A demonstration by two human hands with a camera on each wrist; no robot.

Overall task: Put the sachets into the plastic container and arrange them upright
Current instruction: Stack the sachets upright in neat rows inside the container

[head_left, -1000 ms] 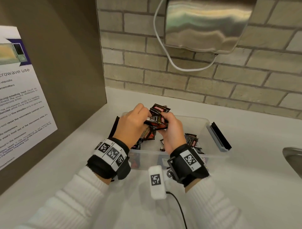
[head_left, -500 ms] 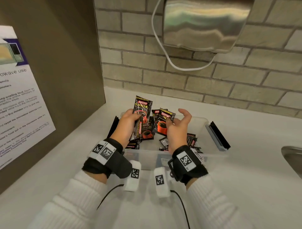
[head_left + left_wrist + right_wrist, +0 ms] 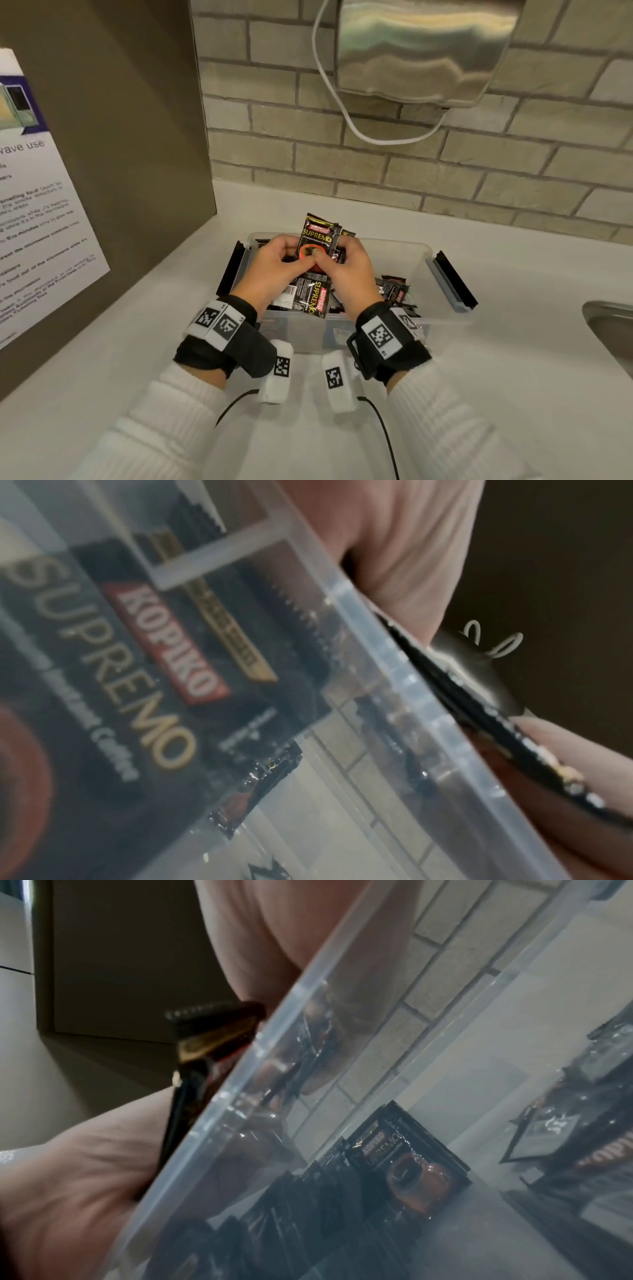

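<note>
A clear plastic container (image 3: 442,308) stands on the white counter with black coffee sachets lying loose inside (image 3: 394,291). Both hands hold a small stack of black sachets (image 3: 318,236) upright over the container's left half. My left hand (image 3: 277,263) grips the stack from the left and my right hand (image 3: 346,263) from the right, both thumbs on the front sachet. A flat sachet (image 3: 313,298) lies below the hands. Through the container wall (image 3: 394,653) the left wrist view shows a sachet (image 3: 143,647). In the right wrist view, sachets (image 3: 407,1164) lean inside.
Black lid clips stick out at the container's left (image 3: 233,263) and right (image 3: 455,277) ends. A brown panel with a paper notice (image 3: 37,219) stands at the left. A brick wall with a steel dryer (image 3: 421,48) is behind. A sink edge (image 3: 609,325) lies right.
The hands, each holding sachets apart half a second ago, have come together and now hold them as one upright stack over the container.
</note>
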